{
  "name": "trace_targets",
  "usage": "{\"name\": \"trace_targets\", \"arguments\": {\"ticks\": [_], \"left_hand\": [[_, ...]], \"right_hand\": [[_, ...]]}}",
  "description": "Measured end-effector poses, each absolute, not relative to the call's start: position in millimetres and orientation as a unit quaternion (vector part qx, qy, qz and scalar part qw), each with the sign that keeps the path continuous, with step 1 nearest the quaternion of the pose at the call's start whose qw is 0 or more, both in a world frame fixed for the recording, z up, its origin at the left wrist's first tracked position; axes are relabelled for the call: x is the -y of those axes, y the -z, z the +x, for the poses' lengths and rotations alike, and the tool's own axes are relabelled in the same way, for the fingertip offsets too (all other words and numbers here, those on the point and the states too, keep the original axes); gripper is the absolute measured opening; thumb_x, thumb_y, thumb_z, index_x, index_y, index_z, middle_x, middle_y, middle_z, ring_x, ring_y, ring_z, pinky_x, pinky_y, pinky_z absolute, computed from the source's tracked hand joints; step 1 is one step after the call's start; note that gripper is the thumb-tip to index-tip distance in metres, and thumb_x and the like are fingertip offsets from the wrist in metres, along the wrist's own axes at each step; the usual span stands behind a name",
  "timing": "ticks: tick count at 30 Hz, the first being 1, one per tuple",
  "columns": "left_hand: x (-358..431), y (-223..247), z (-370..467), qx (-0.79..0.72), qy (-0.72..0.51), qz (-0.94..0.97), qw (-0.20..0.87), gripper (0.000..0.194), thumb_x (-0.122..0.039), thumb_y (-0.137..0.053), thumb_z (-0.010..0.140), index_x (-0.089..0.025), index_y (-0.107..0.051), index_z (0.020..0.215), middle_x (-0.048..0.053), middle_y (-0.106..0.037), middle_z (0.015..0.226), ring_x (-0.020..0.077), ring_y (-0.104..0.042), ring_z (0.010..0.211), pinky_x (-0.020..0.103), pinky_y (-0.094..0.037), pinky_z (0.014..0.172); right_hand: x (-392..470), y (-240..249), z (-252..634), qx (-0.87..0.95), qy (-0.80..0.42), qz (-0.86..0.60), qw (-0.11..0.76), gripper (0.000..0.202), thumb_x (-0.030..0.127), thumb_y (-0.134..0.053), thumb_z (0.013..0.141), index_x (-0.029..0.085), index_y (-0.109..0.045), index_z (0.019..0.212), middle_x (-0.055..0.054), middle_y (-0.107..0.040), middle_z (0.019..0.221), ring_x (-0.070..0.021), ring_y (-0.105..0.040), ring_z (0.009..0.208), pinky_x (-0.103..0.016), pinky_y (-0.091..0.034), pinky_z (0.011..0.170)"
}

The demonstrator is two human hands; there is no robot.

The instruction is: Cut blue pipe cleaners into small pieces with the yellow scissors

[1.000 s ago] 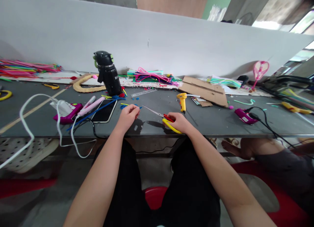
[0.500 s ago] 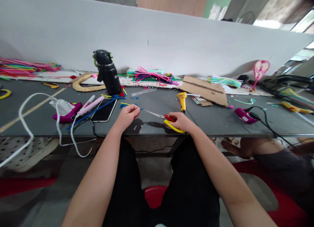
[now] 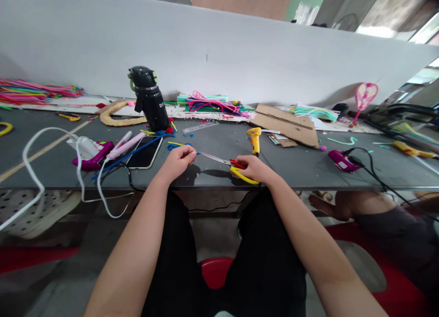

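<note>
My right hand (image 3: pixel 252 167) is closed round the handles of a pair of scissors (image 3: pixel 236 170), one loop yellow and the other red. The thin blades look closed or nearly so and point left. Their tips reach the fingertips of my left hand (image 3: pixel 179 161), which is pinched on a small piece of blue pipe cleaner (image 3: pixel 198 153); most of it is hidden by the fingers. Several blue bits and a short yellow stem (image 3: pixel 174 144) lie just behind that hand. Both hands hover above the front part of the grey table (image 3: pixel 216 180).
A yellow glue gun (image 3: pixel 254 140) stands behind my right hand. To the left are a phone (image 3: pixel 147 153), a black bottle (image 3: pixel 149 100) and a purple power socket (image 3: pixel 92 157) with white cables. Cardboard (image 3: pixel 286 125) and pipe cleaner bundles (image 3: pixel 206 103) line the back. Another person sits at right.
My hands and the scissors hold nearly the same position, blade tips still at the left fingertips. The view has shifted very slightly.
</note>
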State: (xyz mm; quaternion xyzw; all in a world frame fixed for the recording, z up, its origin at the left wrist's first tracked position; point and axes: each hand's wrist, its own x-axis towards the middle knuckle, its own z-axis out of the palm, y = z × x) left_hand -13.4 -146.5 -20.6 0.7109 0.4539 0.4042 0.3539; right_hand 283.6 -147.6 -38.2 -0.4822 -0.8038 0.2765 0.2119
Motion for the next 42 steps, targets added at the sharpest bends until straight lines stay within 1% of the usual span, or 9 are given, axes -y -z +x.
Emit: {"name": "trace_targets", "arguments": {"ticks": [6,21,25,32,38,42], "left_hand": [[147.0,18.2,-12.5,-0.461,-0.401,0.715,0.34,0.021,-0.031,-0.054,0.088,-0.016,-0.053,0.071,-0.002,-0.051,0.064,0.0109,-0.046,0.061,0.025,-0.036,0.061],[148.3,17.9,-11.5,-0.461,-0.399,0.719,0.333,0.022,-0.031,-0.053,0.087,-0.017,-0.053,0.07,-0.002,-0.05,0.063,0.0114,-0.046,0.061,0.025,-0.036,0.061],[148.7,16.8,-10.0,-0.463,-0.402,0.715,0.337,0.021,-0.03,-0.054,0.086,-0.017,-0.053,0.07,-0.002,-0.051,0.063,0.0117,-0.047,0.061,0.026,-0.037,0.061],[146.8,19.7,-11.6,-0.455,-0.407,0.714,0.344,0.021,-0.031,-0.054,0.086,-0.017,-0.054,0.071,-0.002,-0.052,0.064,0.0117,-0.047,0.061,0.025,-0.037,0.061],[148.5,17.9,-10.8,-0.458,-0.405,0.711,0.347,0.021,-0.032,-0.055,0.086,-0.017,-0.054,0.071,-0.002,-0.051,0.064,0.0117,-0.046,0.061,0.026,-0.036,0.061],[148.7,16.9,-10.3,-0.463,-0.399,0.713,0.345,0.021,-0.033,-0.055,0.086,-0.017,-0.054,0.071,-0.001,-0.052,0.064,0.0122,-0.047,0.062,0.026,-0.037,0.061]], "right_hand": [[147.6,37.4,283.4,0.805,-0.284,-0.478,0.209,0.028,0.044,-0.065,0.075,0.02,-0.05,0.072,0.004,-0.048,0.065,-0.0121,-0.039,0.063,-0.026,-0.026,0.058],[146.6,36.9,282.9,0.81,-0.272,-0.477,0.206,0.027,0.043,-0.065,0.076,0.02,-0.054,0.072,0.004,-0.048,0.063,-0.012,-0.04,0.062,-0.026,-0.025,0.057],[148.4,35.2,281.3,0.805,-0.274,-0.485,0.207,0.028,0.045,-0.067,0.075,0.02,-0.056,0.071,0.003,-0.05,0.063,-0.0125,-0.041,0.061,-0.026,-0.027,0.057],[155.5,28.7,279.5,0.78,-0.299,-0.495,0.24,0.032,0.051,-0.066,0.075,0.02,-0.06,0.074,0.0,-0.057,0.065,-0.0142,-0.046,0.061,-0.028,-0.033,0.058],[154.8,27.6,279.3,0.781,-0.303,-0.501,0.217,0.033,0.051,-0.07,0.07,0.02,-0.059,0.074,0.0,-0.056,0.065,-0.0151,-0.047,0.064,-0.028,-0.034,0.059],[154.1,27.0,278.9,0.782,-0.299,-0.506,0.206,0.034,0.052,-0.07,0.071,0.02,-0.059,0.074,0.0,-0.055,0.065,-0.016,-0.047,0.065,-0.029,-0.032,0.059]]}}
